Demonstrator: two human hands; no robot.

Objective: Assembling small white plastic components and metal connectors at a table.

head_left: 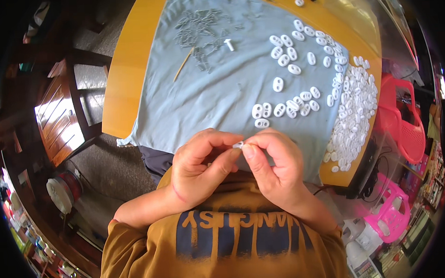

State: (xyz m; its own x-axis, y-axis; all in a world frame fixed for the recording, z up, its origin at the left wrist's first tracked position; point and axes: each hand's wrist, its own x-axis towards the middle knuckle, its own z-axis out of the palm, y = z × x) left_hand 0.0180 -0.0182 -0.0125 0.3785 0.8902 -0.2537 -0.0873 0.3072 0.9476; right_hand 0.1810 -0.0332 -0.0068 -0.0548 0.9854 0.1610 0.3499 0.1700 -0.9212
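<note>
At the table's near edge my left hand point(200, 164) and my right hand point(277, 162) meet, each closed in a pinch. Between their fingertips is a small white plastic piece point(238, 145), mostly covered by the fingers. Ahead on the light blue cloth point(196, 100) lie loose white oval two-holed cord-lock pieces point(278, 84), several of them in a cluster just beyond my right hand. Farther off are a heap of small metal springs point(199, 29), a white T-shaped plunger point(229, 44) and a thin yellow stick point(183, 65). A lone spring point(239, 87) rests mid-cloth.
A large pile of white oval pieces point(354, 110) covers the table's right side. The orange-brown tabletop point(127, 88) shows past the cloth. Red point(403, 118) and pink plastic chairs point(392, 209) stand at right; a white round-ended drum point(60, 195) sits on the floor at left.
</note>
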